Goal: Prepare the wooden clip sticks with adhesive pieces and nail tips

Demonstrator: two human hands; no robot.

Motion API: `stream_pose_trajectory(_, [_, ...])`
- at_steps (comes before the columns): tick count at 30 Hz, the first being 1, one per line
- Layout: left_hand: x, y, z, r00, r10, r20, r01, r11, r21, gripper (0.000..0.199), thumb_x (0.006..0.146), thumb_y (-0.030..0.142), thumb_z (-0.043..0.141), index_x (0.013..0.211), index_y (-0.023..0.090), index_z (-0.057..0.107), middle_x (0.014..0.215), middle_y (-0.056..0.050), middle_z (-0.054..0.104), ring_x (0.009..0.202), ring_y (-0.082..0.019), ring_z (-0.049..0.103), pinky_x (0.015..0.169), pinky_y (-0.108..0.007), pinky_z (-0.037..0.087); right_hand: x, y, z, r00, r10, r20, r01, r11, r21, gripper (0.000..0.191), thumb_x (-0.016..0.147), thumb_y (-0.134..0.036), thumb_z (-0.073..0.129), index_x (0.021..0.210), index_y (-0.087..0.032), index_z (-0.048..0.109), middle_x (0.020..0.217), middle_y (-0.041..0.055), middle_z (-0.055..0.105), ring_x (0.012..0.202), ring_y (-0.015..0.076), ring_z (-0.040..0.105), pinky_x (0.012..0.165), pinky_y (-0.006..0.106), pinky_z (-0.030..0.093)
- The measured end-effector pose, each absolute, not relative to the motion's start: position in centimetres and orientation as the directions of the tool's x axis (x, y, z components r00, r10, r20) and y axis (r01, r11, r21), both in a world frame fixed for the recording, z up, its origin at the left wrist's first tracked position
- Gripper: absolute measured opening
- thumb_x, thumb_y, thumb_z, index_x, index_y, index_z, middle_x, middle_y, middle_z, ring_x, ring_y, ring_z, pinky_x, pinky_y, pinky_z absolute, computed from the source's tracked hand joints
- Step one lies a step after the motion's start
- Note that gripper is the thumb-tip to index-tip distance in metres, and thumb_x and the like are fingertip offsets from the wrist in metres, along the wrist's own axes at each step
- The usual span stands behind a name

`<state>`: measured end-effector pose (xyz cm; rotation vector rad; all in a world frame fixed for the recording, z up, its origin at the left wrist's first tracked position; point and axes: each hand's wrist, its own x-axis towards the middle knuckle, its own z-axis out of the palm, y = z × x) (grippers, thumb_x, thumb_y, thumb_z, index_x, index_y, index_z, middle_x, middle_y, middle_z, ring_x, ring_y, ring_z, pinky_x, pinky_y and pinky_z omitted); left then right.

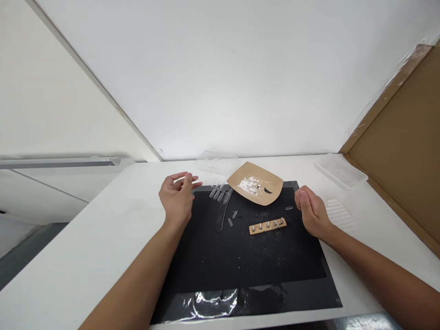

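My left hand (177, 198) is raised over the left edge of the black mat (220, 261), its fingers loosely bent and apart, with no object visible in it. My right hand (312, 211) is closed at the mat's right edge, thumb pressed on curled fingers; anything inside is hidden. Between the hands lies a wooden strip (267, 226) with several small metal posts, one perhaps bearing a clear tip. Clear nail tips (216, 192) on a sprue lie near my left hand, beside a curved clear plastic strip (224, 211). A loose clear nail tip (289, 208) is near my right hand.
A brown paper tray (237, 176) with white scraps sits at the mat's back edge. Clear plastic (213, 162) lies behind it. A clear plastic lid or box (341, 171) and a sheet of white tabs (340, 214) are at right, beside a cardboard panel (402, 151).
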<state>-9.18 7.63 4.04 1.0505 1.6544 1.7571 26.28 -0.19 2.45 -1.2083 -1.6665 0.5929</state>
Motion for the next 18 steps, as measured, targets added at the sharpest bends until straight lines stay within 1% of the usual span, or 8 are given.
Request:
stream_pose_trajectory(2, [-9.0, 7.5, 4.2, -0.567, 0.800, 0.196, 0.135, -0.145, 0.980, 0.036, 0.085, 0.045, 0.078, 0.106, 0.018, 0.065, 0.101, -0.012, 0.080, 0.074, -0.020, 0.079, 0.042, -0.015, 0.039, 26.3, 0.0, 2.3, -0.016, 0.916, 0.401, 0.439, 0.367, -0.820, 0.042, 0.114, -0.050, 0.030, 0.085, -0.025, 0.046, 0.072, -0.0016, 0.044, 0.064, 0.0175, 0.043, 0.062, 0.033, 0.036])
stream_pose_trajectory(5, [-9.2, 7.4, 4.2, -0.549, 0.812, 0.197, 0.140, -0.143, 0.980, 0.037, 0.083, 0.046, 0.081, 0.102, 0.017, 0.066, 0.099, -0.012, 0.081, 0.066, -0.018, 0.076, 0.046, -0.019, 0.045, 26.2, 0.2, 2.2, 0.020, 0.927, 0.374, 0.435, 0.329, -0.838, 0.042, 0.114, -0.051, 0.031, 0.084, -0.025, 0.044, 0.071, -0.0023, 0.043, 0.063, 0.0174, 0.042, 0.062, 0.033, 0.035])
stream_pose_trajectory(8, [-9.8, 7.6, 3.7, -0.543, 0.801, 0.252, 0.246, -0.136, 0.960, 0.035, 0.086, 0.046, 0.078, 0.102, 0.017, 0.067, 0.099, -0.010, 0.082, 0.062, -0.016, 0.075, 0.055, -0.023, 0.052, 26.2, 0.4, 2.0, 0.027, 0.928, 0.371, 0.394, 0.331, -0.858, 0.043, 0.114, -0.051, 0.029, 0.081, -0.026, 0.040, 0.069, -0.0029, 0.041, 0.061, 0.0172, 0.039, 0.059, 0.033, 0.032])
stream_pose_trajectory(10, [-10.2, 7.8, 3.4, -0.535, 0.798, 0.276, 0.310, -0.118, 0.943, 0.034, 0.089, 0.046, 0.075, 0.104, 0.017, 0.067, 0.101, -0.010, 0.082, 0.062, -0.016, 0.075, 0.058, -0.024, 0.053, 26.3, 0.5, 1.9, 0.031, 0.929, 0.368, 0.350, 0.335, -0.875, 0.041, 0.114, -0.050, 0.029, 0.081, -0.026, 0.038, 0.069, -0.0034, 0.039, 0.060, 0.0169, 0.037, 0.058, 0.032, 0.031])
stream_pose_trajectory(12, [-10.4, 8.0, 3.2, -0.532, 0.801, 0.276, 0.340, -0.097, 0.935, 0.033, 0.091, 0.046, 0.072, 0.106, 0.017, 0.065, 0.103, -0.010, 0.082, 0.062, -0.016, 0.075, 0.058, -0.025, 0.053, 26.4, 0.6, 1.7, 0.033, 0.933, 0.358, 0.339, 0.327, -0.882, 0.040, 0.113, -0.049, 0.031, 0.082, -0.026, 0.038, 0.069, -0.0036, 0.038, 0.059, 0.0167, 0.035, 0.056, 0.032, 0.030])
stream_pose_trajectory(15, [-10.7, 8.2, 3.0, -0.543, 0.788, 0.291, 0.406, -0.057, 0.912, 0.029, 0.095, 0.044, 0.065, 0.107, 0.018, 0.061, 0.106, -0.009, 0.081, 0.061, -0.015, 0.075, 0.059, -0.026, 0.053, 26.6, 0.7, 1.3, 0.026, 0.941, 0.339, 0.377, 0.304, -0.875, 0.039, 0.113, -0.048, 0.031, 0.081, -0.025, 0.041, 0.069, -0.0030, 0.039, 0.060, 0.0167, 0.038, 0.056, 0.031, 0.031])
stream_pose_trajectory(18, [-11.0, 8.3, 3.0, -0.545, 0.787, 0.290, 0.527, 0.052, 0.848, 0.025, 0.098, 0.042, 0.058, 0.108, 0.019, 0.059, 0.109, -0.005, 0.079, 0.063, -0.015, 0.076, 0.065, -0.027, 0.055, 26.7, 0.8, 1.1, 0.022, 0.954, 0.298, 0.437, 0.259, -0.861, 0.036, 0.112, -0.046, 0.032, 0.086, -0.025, 0.046, 0.069, -0.0035, 0.041, 0.059, 0.0165, 0.040, 0.057, 0.031, 0.033])
